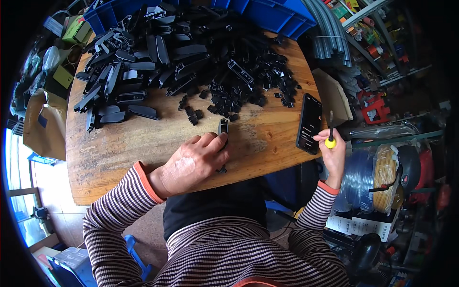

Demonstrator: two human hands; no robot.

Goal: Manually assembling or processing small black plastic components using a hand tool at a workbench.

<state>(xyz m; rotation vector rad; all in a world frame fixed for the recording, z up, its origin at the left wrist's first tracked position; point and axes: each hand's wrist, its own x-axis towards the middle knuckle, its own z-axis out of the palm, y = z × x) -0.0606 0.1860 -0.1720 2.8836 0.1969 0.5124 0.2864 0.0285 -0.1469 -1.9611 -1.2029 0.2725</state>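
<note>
Holding a slim black part (pixel 223 126) near the centre of the frame, in the narrow, closed grip of the left hand (pixel 190 160), over a worn, bare stretch of the wooden tabletop (pixel 270 136); visible at the upper end just past the fingertips, largely hidden farther down by the hand. Too covered there to make out the whole shape. Right of centre, pinching a slender tool (pixel 330 143) in the equally narrow grip of the right hand (pixel 333 158), at the right edge of the tabletop, with the yellow end between the fingers and the dark stem pointing toward the top of the frame. Just left of those fingertips, beside a black phone (pixel 310 122) with a lit screen; hard to judge whether touching it. Across the upper half of the frame, heaped in a broad spread: long black pieces (pixel 161 49) mostly to the left, small black pieces (pixel 229 98) toward the middle and right. Behind the heap, at the top, backed by blue crates (pixel 275 16). Clad at both wrists in striped sleeves (pixel 122 191) with orange cuffs.
</note>
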